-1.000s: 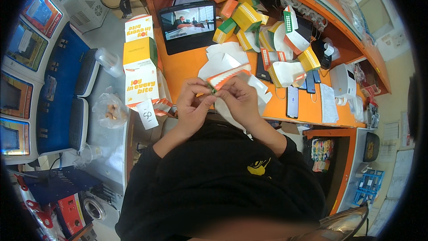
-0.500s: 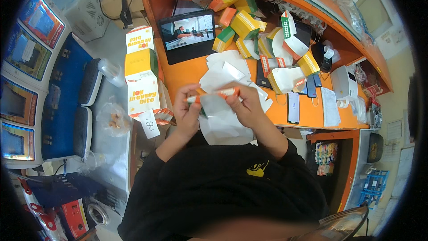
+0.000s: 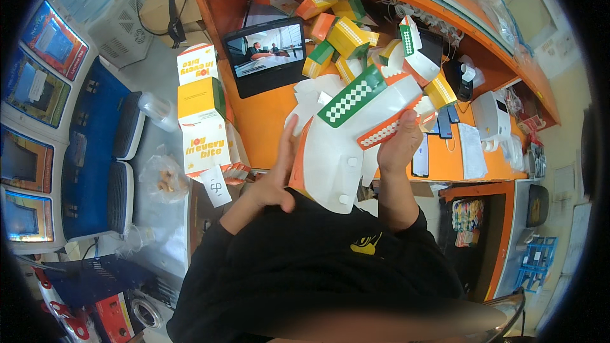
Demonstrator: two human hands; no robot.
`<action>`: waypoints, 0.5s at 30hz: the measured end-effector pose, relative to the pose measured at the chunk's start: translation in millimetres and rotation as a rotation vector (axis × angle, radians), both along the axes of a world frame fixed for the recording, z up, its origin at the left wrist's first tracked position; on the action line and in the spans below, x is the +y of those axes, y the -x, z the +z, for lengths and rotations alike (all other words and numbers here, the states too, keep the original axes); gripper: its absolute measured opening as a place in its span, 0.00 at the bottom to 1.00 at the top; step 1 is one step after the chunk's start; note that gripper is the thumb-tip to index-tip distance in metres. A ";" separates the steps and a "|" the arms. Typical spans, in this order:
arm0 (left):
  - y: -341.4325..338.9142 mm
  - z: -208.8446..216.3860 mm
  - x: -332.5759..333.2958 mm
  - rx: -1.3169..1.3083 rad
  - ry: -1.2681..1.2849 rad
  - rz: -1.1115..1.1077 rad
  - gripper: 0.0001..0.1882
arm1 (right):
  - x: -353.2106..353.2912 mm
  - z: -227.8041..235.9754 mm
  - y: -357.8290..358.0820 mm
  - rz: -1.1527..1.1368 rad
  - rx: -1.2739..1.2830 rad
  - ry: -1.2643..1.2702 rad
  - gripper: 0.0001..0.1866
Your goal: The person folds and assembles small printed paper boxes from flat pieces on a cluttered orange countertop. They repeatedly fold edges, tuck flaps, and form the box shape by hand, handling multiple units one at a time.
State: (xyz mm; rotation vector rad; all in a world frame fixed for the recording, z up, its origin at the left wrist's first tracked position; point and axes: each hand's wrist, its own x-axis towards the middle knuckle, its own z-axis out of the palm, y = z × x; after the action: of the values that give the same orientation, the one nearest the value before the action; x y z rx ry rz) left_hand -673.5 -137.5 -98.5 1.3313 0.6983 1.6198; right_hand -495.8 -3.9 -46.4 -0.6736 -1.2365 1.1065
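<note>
A large unfolded food carton (image 3: 333, 159) stands tilted between my hands, its white inside showing. Green and orange flaps with white diamond patterns run along its far and right edges. My right hand (image 3: 399, 146) grips the orange flap at the right, thumb on top. At the carton's left edge my left hand (image 3: 279, 174) has its fingers stretched out and its thumb apart; whether it touches the carton I cannot tell. Beneath the carton, white flat sheets (image 3: 311, 98) lie on the orange desk (image 3: 254, 111).
Several folded yellow, green and orange cartons (image 3: 348, 37) are heaped at the back. A tablet (image 3: 265, 51) stands left of them. Long printed boxes (image 3: 206, 140) line the desk's left side. At right lie a phone (image 3: 420, 155), a white cloth (image 3: 471, 152) and a white printer-like device (image 3: 492, 116).
The small folded piece between both hands has opened out into a wide carton. My right hand has moved right with its edge; my left hand has loosened and its fingers have straightened.
</note>
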 end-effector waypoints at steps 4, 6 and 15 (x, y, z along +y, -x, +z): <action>-7.8 -3.6 -1.5 -0.018 0.129 0.123 0.74 | -5.6 -10.4 7.1 0.058 -0.194 0.110 0.22; -4.0 -5.2 1.6 -0.026 0.181 0.241 0.70 | -4.6 -14.7 17.7 0.014 -0.388 -0.063 0.29; 7.1 -11.3 5.3 -0.073 0.138 0.039 0.62 | -25.6 -22.0 24.2 0.436 -0.794 -0.082 0.15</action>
State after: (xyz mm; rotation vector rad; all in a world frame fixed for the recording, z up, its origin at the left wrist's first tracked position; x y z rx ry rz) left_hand -680.6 -132.2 -109.7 1.1599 0.7814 1.6127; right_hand -520.0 -29.4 -68.4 -0.8386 -2.1743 1.1645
